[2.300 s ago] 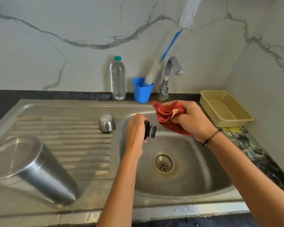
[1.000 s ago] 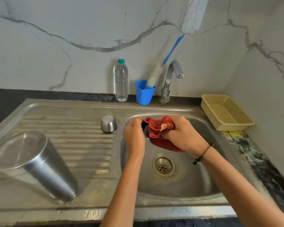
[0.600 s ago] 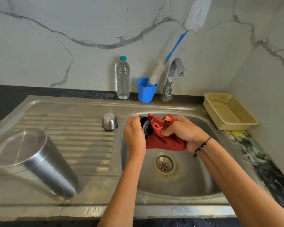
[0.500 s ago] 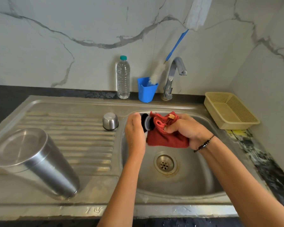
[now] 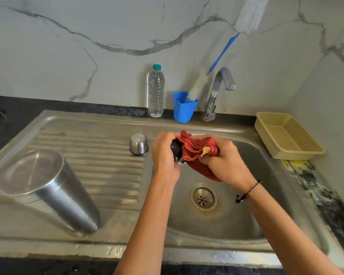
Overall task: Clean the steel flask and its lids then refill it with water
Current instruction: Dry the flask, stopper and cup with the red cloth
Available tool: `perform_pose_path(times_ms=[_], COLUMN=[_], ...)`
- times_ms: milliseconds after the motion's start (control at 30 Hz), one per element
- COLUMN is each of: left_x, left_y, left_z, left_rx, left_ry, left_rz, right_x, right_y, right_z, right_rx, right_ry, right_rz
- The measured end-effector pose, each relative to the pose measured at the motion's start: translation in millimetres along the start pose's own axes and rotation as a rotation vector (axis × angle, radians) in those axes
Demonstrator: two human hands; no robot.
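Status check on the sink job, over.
Left hand grips black lid; right hand grips red cloth against it. Flask and steel cap upside down on drainboard. Nothing in the way.

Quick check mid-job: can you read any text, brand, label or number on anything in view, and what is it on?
No readable text anywhere in this view.
Water bottle: clear, no label showing.
Steel flask and steel cap: plain metal, no marking visible.
Blue cup and yellow basket: plain.
Black inner lid in the left hand: mostly covered by the red cloth; nothing legible.
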State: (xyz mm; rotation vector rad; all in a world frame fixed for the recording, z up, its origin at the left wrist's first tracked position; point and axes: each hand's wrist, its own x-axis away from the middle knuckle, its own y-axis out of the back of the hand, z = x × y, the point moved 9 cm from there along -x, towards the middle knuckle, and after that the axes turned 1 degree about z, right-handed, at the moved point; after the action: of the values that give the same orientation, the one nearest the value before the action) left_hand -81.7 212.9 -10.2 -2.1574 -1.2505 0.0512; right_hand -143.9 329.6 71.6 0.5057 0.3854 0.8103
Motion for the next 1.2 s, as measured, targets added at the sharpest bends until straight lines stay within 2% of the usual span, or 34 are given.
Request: perform_pose_path(times_ms=[133, 233, 300, 367, 433, 500, 633, 733, 833, 900, 967, 1133, 1200], left_x=[3, 5, 2, -2, -6, -7, -11, -7, -6, -5, -3, -2, -3], left_y=[6, 4, 4, 2, 0, -1, -11, -19, -11, -6, -3, -1, -2], left_z=[10, 9, 6, 1, -1, -1, 4, 0, -9, -10, -11, -10, -6], left_rx=[0.192, 0.240, 0.176, -0.076, -0.398, -0.493, -0.402, -0.235, -0.097, -0.049, 0.011, 0.046, 0.040], left_ry=[0.091, 0.100, 0.037, -0.060, -0.119, -0.103, 0.030, 0.026, -0.035, -0.051, -0.058, -0.083, -0.079], left_rz=[-0.045, -0.036, -0.021, -0.006, 0.001, -0.005, 0.098, 0.163, 0.047, -0.024, -0.052, -0.075, -0.062], right_x=[-4, -1, -1, -4, -10, -11, 0, 14, 22, 21, 17, 8, 6], right_y=[-8, -14, -14, -6, 12, 23, 16, 8, 2, 0, -2, -7, -5], right_z=[-17, -23, -27, -31, -30, -17, 19, 38, 42, 33, 19, -15, -23], right_rx=[-0.260, -0.416, -0.435, -0.389, -0.220, -0.041, 0.284, 0.401, 0.485, 0.320, 0.085, -0.272, -0.325], right_ry=[-0.212, -0.285, -0.303, -0.305, -0.243, -0.110, 0.232, 0.443, 0.507, 0.428, 0.273, -0.070, -0.139], right_rz=[0.126, 0.194, 0.186, 0.112, -0.023, -0.116, -0.186, -0.231, -0.290, -0.269, -0.214, -0.047, -0.012])
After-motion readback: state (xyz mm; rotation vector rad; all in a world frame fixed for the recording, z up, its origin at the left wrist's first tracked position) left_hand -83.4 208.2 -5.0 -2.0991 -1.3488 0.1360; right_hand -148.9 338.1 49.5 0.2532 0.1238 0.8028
